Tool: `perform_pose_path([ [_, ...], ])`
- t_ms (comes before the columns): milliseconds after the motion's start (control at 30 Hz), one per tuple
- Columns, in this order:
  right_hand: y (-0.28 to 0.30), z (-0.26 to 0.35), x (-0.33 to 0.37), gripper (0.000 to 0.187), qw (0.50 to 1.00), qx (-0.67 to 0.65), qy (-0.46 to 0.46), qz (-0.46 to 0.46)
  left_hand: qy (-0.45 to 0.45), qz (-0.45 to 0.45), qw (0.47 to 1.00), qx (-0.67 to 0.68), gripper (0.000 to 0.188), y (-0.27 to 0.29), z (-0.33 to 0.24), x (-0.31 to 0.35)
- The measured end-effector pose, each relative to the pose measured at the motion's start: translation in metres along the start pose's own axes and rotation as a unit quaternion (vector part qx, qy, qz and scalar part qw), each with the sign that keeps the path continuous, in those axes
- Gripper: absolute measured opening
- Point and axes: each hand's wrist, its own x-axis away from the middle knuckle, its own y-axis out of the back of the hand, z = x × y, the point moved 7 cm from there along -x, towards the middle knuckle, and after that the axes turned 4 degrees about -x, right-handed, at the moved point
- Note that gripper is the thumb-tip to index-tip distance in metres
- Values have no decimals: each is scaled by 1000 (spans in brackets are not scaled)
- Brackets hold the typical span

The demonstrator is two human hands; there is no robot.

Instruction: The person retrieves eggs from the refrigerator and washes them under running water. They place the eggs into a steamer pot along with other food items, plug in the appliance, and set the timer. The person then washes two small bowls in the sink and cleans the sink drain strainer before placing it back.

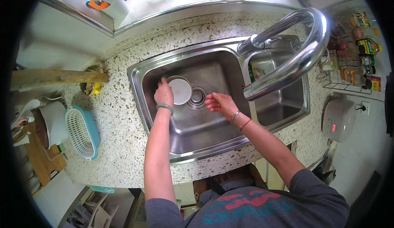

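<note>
In the left basin of the steel sink point(230, 146), my left hand point(163, 92) grips the left rim of a round white bowl point(181, 91). A darker curved edge shows along the bowl's far side; I cannot tell whether it belongs to a second dish. Just right of the bowl lies the round drain strainer point(198, 96). My right hand point(221, 104) hovers over the basin to the right of the drain, its fingers loosely curled and slightly apart, holding nothing that I can see. It is apart from the bowl.
A big chrome faucet point(305, 59) arches over the right basin, where a green packet point(257, 71) lies. On the speckled counter at left stands a blue-and-white drain basket point(82, 131). A wire rack point(347, 76) with bottles and a white appliance point(339, 119) are at right.
</note>
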Motion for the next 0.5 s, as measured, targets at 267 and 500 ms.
perform_pose_path([
  [267, -6, -25, -12, 37, 1000, 3, -29, -1, -39, -8, 999, -28, 27, -18, 4, -3],
  [500, -8, -31, -16, 32, 999, -16, -41, -13, -13, 27, 999, 39, 24, -28, 7, 4],
])
